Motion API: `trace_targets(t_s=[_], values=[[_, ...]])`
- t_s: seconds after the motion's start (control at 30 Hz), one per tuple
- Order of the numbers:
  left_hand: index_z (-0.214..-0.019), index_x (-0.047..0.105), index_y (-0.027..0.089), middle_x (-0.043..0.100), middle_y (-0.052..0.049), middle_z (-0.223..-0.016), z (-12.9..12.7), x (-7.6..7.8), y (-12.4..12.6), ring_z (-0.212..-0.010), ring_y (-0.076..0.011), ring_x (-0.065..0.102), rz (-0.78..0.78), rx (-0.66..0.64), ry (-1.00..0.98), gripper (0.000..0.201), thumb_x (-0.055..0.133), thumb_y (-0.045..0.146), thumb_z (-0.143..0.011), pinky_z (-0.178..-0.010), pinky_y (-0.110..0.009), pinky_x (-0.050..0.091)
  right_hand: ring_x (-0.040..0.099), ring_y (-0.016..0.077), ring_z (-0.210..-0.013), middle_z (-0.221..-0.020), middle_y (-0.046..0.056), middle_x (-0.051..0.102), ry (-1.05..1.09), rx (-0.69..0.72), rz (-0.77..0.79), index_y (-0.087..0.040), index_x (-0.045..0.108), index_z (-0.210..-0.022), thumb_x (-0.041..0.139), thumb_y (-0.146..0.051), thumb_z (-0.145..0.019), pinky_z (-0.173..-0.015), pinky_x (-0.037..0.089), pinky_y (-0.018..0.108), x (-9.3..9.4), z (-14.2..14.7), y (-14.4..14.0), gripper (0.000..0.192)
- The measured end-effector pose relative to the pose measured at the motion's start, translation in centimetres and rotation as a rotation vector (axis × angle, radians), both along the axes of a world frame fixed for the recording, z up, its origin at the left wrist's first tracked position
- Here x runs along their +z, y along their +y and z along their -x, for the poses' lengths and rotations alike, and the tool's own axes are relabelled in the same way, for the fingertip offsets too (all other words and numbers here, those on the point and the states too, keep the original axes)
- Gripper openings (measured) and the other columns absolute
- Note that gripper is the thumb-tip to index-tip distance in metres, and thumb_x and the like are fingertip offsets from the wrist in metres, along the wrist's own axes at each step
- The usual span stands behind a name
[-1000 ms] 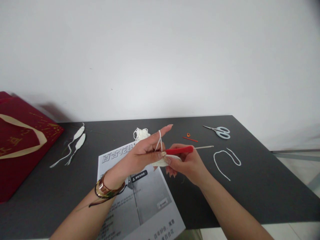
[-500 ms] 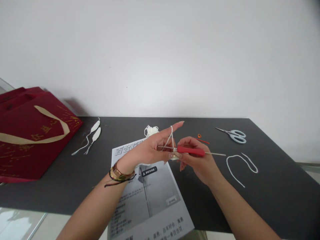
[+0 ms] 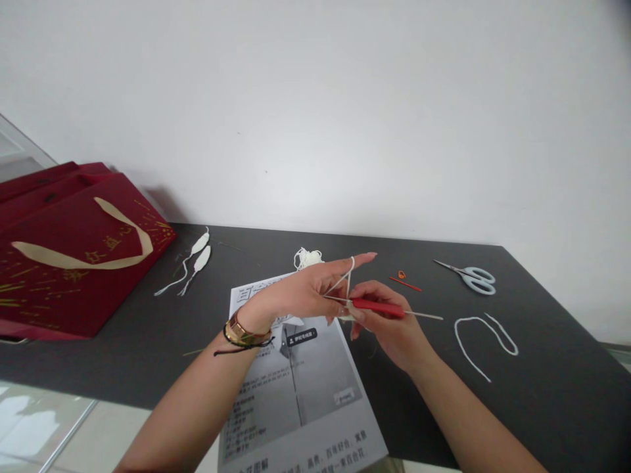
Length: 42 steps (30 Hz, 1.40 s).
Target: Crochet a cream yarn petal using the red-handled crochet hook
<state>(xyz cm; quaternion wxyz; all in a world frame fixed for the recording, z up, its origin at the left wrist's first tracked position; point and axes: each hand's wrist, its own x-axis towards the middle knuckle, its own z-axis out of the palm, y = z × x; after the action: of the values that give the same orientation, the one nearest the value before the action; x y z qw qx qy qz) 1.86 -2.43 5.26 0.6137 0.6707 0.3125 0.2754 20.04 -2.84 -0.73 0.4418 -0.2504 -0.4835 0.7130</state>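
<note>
My right hand (image 3: 389, 325) grips a crochet hook (image 3: 382, 307) by its red handle, the metal shaft pointing left into the work. My left hand (image 3: 305, 292) has its index finger stretched out with white yarn (image 3: 348, 272) looped over it, and its thumb and other fingers pinch a small white crocheted piece (image 3: 345, 314) at the hook's tip. Both hands hover above a printed instruction sheet (image 3: 296, 387) on the dark table (image 3: 552, 387). A small bundle of white yarn (image 3: 306, 257) lies just behind my left hand.
A red gift bag (image 3: 64, 263) with a cream handle lies at the left. Two white crocheted petals (image 3: 194, 259) with tails lie near it. Pale blue scissors (image 3: 470, 276), an orange stitch marker (image 3: 401, 274), a red needle (image 3: 405, 284) and a loose white yarn strand (image 3: 480, 332) lie at the right.
The view has swung left, so more of the red bag shows. The hook's shaft now reaches left under my left index finger and through the yarn loop, where earlier the tip was hidden.
</note>
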Motion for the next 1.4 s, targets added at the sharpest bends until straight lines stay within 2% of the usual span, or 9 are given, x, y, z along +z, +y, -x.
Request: trace_targets(t_s=[0.4,0.57,0.67,0.73,0.83,0.9,1.07,1.23,1.4], values=[[-0.146,0.023,0.028,0.053,0.003,-0.07,2.2,0.4,0.5,-0.059,-0.009,0.048,0.079,0.04,-0.104,0.081,0.066,0.021,-0.078,-0.052,-0.021,0.039,0.066,0.0136,-0.058,-0.071,0.001,0.072,0.01,-0.005,0.109,-0.019,0.072,-0.078,0.082,-0.019,-0.061,-0.046,0.054,0.02,1.5,1.7,2.0,0.02],[-0.131,0.052,0.017,0.053,0.002,-0.058,3.2,-0.5,1.6,-0.045,-0.0064,0.039,0.115,0.131,-0.321,0.048,0.055,0.035,-0.087,-0.042,-0.019,0.027,0.061,0.0095,-0.045,-0.062,-0.001,0.069,0.088,0.058,0.199,-0.018,0.073,-0.071,0.085,-0.021,-0.054,-0.039,0.052,0.015,2.0,1.3,2.8,0.021],[-0.107,0.068,0.013,0.036,0.007,-0.042,3.8,-1.4,2.5,-0.038,-0.0056,0.025,0.226,0.153,-0.471,0.036,0.054,0.038,-0.087,-0.038,-0.02,0.02,0.06,0.0076,-0.042,-0.064,-0.002,0.068,0.131,0.062,0.227,-0.019,0.072,-0.069,0.086,-0.021,-0.052,-0.038,0.051,0.013,1.9,0.8,2.7,0.022],[-0.108,0.068,0.014,0.029,0.009,-0.039,4.0,-1.5,2.6,-0.037,-0.0059,0.019,0.276,0.105,-0.514,0.037,0.052,0.04,-0.087,-0.038,-0.02,0.019,0.06,0.0074,-0.042,-0.064,-0.002,0.068,0.135,0.077,0.233,-0.019,0.072,-0.069,0.086,-0.021,-0.053,-0.039,0.052,0.013,1.8,0.6,2.6,0.021],[-0.129,0.054,0.018,0.029,0.01,-0.043,3.7,-1.0,2.0,-0.039,-0.0061,0.021,0.247,0.079,-0.404,0.046,0.056,0.031,-0.086,-0.041,-0.02,0.021,0.06,0.008,-0.041,-0.064,-0.002,0.067,0.136,0.09,0.212,-0.019,0.072,-0.069,0.085,-0.02,-0.053,-0.037,0.051,0.014,1.5,0.6,2.4,0.02],[-0.142,0.035,0.025,0.038,0.009,-0.051,3.2,-0.6,1.4,-0.044,-0.006,0.031,0.215,0.042,-0.282,0.069,0.063,0.017,-0.08,-0.045,-0.019,0.025,0.06,0.0087,-0.041,-0.063,-0.002,0.068,0.136,0.078,0.196,-0.018,0.072,-0.07,0.084,-0.019,-0.054,-0.036,0.051,0.015,1.5,0.7,2.3,0.019],[-0.146,-0.003,0.04,0.055,0.002,-0.081,1.9,0.1,0.3,-0.067,-0.0094,0.053,0.13,0.016,-0.185,0.106,0.066,0.005,-0.073,-0.06,-0.023,0.039,0.062,0.0103,-0.047,-0.063,0.0,0.07,0.123,-0.075,0.187,-0.019,0.073,-0.072,0.084,-0.019,-0.056,-0.039,0.051,0.016,1.5,1.1,1.8,0.019],[-0.144,-0.012,0.04,0.054,0.001,-0.09,0.8,0.6,0.0,-0.078,-0.0131,0.06,0.147,0.136,-0.195,0.114,0.071,0.013,-0.072,-0.07,-0.029,0.045,0.061,0.012,-0.05,-0.067,0.001,0.07,0.087,-0.206,0.109,-0.021,0.074,-0.074,0.083,-0.021,-0.058,-0.043,0.053,0.021,1.4,1.5,1.6,0.018],[-0.147,-0.01,0.031,0.053,0.005,-0.072,0.0,0.5,0.1,-0.056,-0.008,0.048,0.075,0.278,-0.12,0.105,0.068,0.024,-0.077,-0.052,-0.022,0.038,0.062,0.0126,-0.06,-0.075,0.001,0.07,0.023,-0.238,0.013,-0.022,0.074,-0.077,0.081,-0.019,-0.063,-0.048,0.054,0.021,0.8,1.8,1.6,0.016]])
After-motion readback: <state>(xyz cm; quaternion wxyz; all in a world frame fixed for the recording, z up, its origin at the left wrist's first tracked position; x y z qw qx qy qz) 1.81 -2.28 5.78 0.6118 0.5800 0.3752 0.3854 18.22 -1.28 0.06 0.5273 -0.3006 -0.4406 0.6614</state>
